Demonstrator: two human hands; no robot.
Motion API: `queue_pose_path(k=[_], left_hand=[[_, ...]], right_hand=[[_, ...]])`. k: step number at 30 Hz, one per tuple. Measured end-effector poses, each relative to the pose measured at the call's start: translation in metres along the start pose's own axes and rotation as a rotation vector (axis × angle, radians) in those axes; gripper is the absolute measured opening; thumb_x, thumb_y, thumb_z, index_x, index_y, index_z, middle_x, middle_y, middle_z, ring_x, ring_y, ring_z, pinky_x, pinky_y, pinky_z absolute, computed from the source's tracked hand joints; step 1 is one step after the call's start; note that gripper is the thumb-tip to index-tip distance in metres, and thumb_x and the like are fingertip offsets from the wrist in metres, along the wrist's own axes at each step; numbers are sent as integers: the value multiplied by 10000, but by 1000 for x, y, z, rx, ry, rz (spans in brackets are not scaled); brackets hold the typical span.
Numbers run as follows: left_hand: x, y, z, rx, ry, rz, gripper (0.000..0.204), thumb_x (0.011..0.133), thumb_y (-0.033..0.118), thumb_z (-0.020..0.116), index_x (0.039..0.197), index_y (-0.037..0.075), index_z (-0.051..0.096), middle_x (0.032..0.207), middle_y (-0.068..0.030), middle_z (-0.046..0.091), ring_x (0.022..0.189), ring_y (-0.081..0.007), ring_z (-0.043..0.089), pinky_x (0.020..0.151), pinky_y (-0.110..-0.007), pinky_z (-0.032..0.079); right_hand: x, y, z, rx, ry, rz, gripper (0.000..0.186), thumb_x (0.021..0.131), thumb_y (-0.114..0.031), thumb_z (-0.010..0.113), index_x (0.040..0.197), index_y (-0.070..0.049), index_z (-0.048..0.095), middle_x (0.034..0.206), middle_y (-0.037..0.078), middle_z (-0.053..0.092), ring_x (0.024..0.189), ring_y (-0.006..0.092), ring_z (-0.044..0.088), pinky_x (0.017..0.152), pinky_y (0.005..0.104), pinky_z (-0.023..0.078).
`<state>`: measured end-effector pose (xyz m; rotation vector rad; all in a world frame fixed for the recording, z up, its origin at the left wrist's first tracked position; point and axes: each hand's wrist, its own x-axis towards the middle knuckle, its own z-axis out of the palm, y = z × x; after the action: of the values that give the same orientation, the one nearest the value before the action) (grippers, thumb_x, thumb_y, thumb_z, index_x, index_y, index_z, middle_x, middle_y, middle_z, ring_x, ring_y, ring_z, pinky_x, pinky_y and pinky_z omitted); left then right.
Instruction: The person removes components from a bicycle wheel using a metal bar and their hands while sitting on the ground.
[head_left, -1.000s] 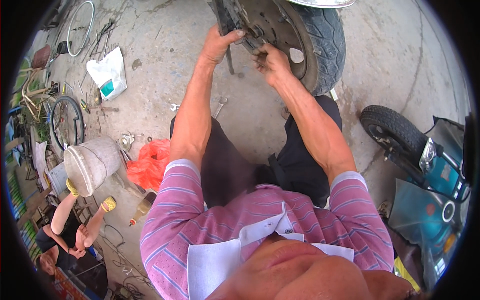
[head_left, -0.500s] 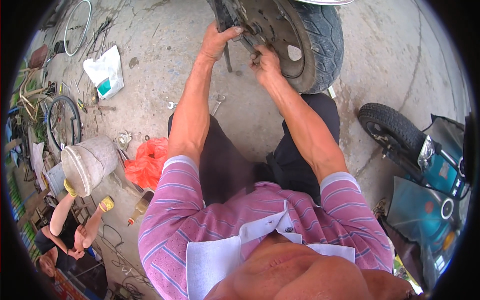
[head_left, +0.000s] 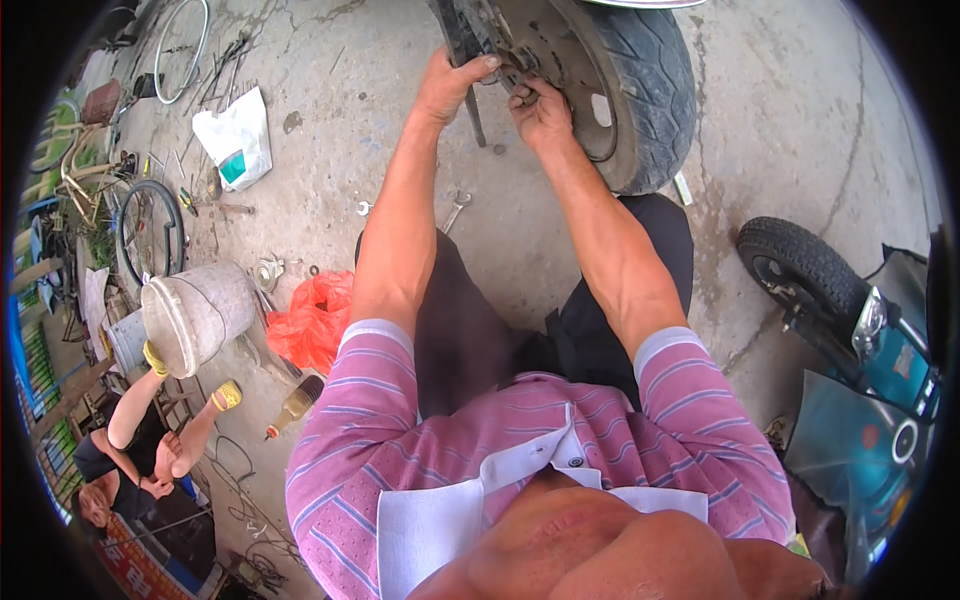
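The work in hand seems to be finger work at the hub of the wheel, which stands just beyond and to the right of the right hand. The left hand appears clamped on the frame bar, with the thumb laid along its near side; the fingers behind it are hidden. The right hand has its fingers bent and drawn close together beside the hub; whether they pinch a small part, I cannot tell. I judge that the next move calls for a steady left hand and a fine, patient touch of the right fingertips in this narrow place.

The wheel has a disc of dull, brownish metal, with a pale round opening just to the right of the right hand. Around it, the tyre is of thick dark rubber, cut with deep angular grooves. The frame bar is dark, straight and dirty. A slim dark rod hangs between the two hands.

Nearer to the body than the left hand, a shiny metal spanner lies on the rough, stained concrete. Well to the left of the left hand is a white bag of thin, creased plastic.
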<state>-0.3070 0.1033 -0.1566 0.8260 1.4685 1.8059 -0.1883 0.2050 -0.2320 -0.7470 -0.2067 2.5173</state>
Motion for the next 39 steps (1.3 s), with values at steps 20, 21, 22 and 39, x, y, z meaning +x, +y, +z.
queue_pose_path(k=[20,21,22,39], left_hand=[[-87,145,26,-129,198,232,619,988,564,361,786,23,582,555,-33,426,420,-123,329,413,-287,312],[-95,167,27,-161,48,292,635,980,585,352,804,26,596,572,-34,444,429,-120,336,417,-283,314],[-98,187,29,-198,-104,352,652,973,606,344,823,29,609,588,-35,461,438,-117,344,422,-278,315],[-7,238,118,172,-481,626,684,995,581,279,829,-3,594,578,-52,481,455,-118,399,443,-257,362]], right_hand=[[-66,-57,-1,-736,153,-219,149,754,-149,667,785,-31,581,653,37,557,510,121,514,442,269,385],[-70,-56,-1,-722,151,-212,149,754,-149,667,785,-31,581,653,37,557,510,121,514,442,269,385],[-72,-58,1,-754,162,-218,150,746,-150,669,783,-31,584,651,40,562,503,120,508,441,269,379],[-55,-57,-11,-996,157,-424,209,765,-206,655,790,-16,573,633,42,542,516,122,481,475,279,371]])
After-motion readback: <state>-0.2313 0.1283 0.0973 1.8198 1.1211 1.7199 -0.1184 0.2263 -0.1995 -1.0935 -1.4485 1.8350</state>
